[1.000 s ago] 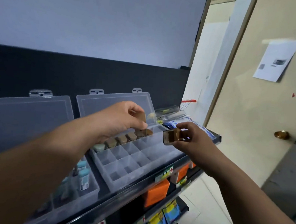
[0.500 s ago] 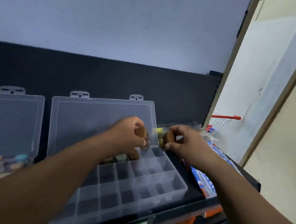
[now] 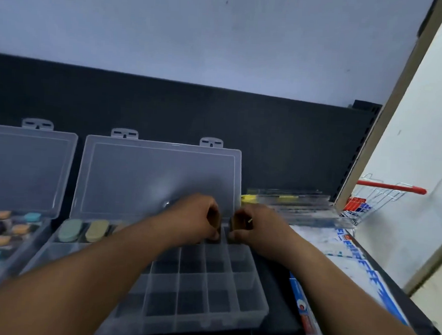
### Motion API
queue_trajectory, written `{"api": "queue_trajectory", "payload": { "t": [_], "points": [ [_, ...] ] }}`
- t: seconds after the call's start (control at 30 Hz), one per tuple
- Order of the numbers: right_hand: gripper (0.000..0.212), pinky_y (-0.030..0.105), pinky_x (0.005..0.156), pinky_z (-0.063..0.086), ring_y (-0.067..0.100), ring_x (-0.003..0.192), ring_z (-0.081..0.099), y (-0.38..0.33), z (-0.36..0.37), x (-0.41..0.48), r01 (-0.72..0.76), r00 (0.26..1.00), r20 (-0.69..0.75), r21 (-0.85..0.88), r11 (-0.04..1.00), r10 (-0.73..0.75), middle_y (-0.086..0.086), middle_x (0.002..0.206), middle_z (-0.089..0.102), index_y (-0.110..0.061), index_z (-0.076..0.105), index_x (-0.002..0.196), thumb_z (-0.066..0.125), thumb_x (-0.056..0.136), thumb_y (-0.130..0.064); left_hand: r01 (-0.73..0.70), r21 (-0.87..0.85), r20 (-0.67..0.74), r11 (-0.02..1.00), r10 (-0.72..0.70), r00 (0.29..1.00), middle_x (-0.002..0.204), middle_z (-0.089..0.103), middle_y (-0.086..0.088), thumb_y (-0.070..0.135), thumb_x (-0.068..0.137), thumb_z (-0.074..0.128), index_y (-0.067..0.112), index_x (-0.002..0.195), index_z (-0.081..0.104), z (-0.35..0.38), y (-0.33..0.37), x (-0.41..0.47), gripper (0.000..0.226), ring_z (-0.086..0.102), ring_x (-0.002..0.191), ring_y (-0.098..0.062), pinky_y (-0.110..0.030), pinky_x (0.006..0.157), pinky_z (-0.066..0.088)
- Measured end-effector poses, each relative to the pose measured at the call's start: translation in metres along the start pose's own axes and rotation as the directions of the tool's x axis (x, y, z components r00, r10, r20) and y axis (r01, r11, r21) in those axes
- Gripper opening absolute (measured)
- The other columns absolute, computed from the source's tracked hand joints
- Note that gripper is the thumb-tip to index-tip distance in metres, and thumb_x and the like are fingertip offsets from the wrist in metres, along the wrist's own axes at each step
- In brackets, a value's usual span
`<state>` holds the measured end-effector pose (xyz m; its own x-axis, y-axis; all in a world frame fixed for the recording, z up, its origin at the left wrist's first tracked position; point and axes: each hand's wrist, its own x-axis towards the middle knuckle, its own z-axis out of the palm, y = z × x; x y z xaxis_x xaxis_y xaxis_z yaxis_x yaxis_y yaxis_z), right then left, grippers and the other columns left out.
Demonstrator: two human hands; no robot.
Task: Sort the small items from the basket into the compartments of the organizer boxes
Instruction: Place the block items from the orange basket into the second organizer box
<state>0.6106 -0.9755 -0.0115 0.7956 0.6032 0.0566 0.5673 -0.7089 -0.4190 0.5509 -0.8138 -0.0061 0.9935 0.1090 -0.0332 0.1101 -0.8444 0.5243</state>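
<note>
A clear organizer box [image 3: 245,295] with its lid up lies on the dark shelf in front of me. Its back row holds a green oval item [image 3: 69,230] and a tan oval item [image 3: 96,230]. My left hand [image 3: 196,217] pinches a small brown item [image 3: 214,222] over the back row's right end. Close beside it, my right hand [image 3: 256,227] grips another small brown item [image 3: 237,224] above the back right corner compartment. A second open organizer box [image 3: 15,248] at the left holds several orange, teal and purple items. A small wire basket [image 3: 375,200] with a red handle stands at the far right.
Flat clear packages [image 3: 297,208] are stacked behind the right hand. Blue and white packets [image 3: 351,266] lie on the shelf to the right of the box. A dark back panel [image 3: 268,134] rises behind the boxes; the shelf ends at a wall edge on the right.
The view has swung left and down over the box. Both hands have dropped toward the back right compartments, still holding their brown items close together.
</note>
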Motion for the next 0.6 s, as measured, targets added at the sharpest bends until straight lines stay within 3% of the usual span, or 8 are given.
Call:
{"api": "queue_trajectory", "payload": {
  "t": [0.1, 0.27, 0.43, 0.6],
  "points": [
    [0.026, 0.020, 0.068, 0.044, 0.011, 0.083, 0.055, 0.005, 0.004, 0.004, 0.017, 1.000, 0.015, -0.021, 1.000, -0.016, -0.001, 0.095, 0.061, -0.014, 0.066, 0.099, 0.075, 0.079, -0.028, 0.009, 0.059, 0.012, 0.998, -0.010, 1.000, 0.102, 0.064, 0.000, 0.022, 0.075, 0.078, 0.020, 0.104, 0.065, 0.007, -0.002, 0.003, 0.032, 0.059, 0.093, -0.017, -0.036, 0.087, 0.052],
    [0.024, 0.023, 0.071, 0.047, 0.008, 0.084, 0.058, 0.011, 0.007, 0.013, -0.005, 0.997, 0.083, -0.034, 0.999, 0.008, -0.004, 0.094, 0.065, -0.020, 0.068, 0.098, 0.076, 0.078, -0.030, 0.038, 0.102, 0.029, 0.994, -0.041, 0.999, 0.105, 0.065, 0.002, 0.028, 0.073, 0.080, 0.022, 0.105, 0.066, 0.013, -0.006, 0.010, 0.036, 0.059, 0.097, -0.017, -0.037, 0.089, 0.051],
    [0.034, 0.030, 0.083, 0.052, 0.011, 0.092, 0.060, 0.012, 0.005, 0.021, -0.028, 0.989, 0.146, -0.069, 0.997, 0.038, -0.004, 0.102, 0.065, -0.022, 0.066, 0.106, 0.078, 0.076, -0.034, 0.047, 0.085, 0.029, 0.995, -0.049, 0.998, 0.099, 0.067, 0.001, 0.028, 0.073, 0.078, 0.020, 0.101, 0.068, 0.018, -0.008, 0.012, 0.031, 0.061, 0.093, -0.017, -0.037, 0.086, 0.052],
    [0.045, 0.024, 0.071, 0.045, 0.011, 0.091, 0.058, 0.010, -0.001, 0.024, -0.026, 0.976, 0.213, -0.108, 0.994, 0.049, -0.006, 0.104, 0.062, -0.025, 0.061, 0.112, 0.079, 0.074, -0.039, 0.043, 0.143, 0.000, 0.989, -0.043, 0.999, 0.111, 0.065, -0.001, 0.034, 0.075, 0.074, 0.020, 0.112, 0.065, 0.015, -0.011, 0.010, 0.040, 0.059, 0.103, -0.020, -0.034, 0.089, 0.050]
  ]
}}
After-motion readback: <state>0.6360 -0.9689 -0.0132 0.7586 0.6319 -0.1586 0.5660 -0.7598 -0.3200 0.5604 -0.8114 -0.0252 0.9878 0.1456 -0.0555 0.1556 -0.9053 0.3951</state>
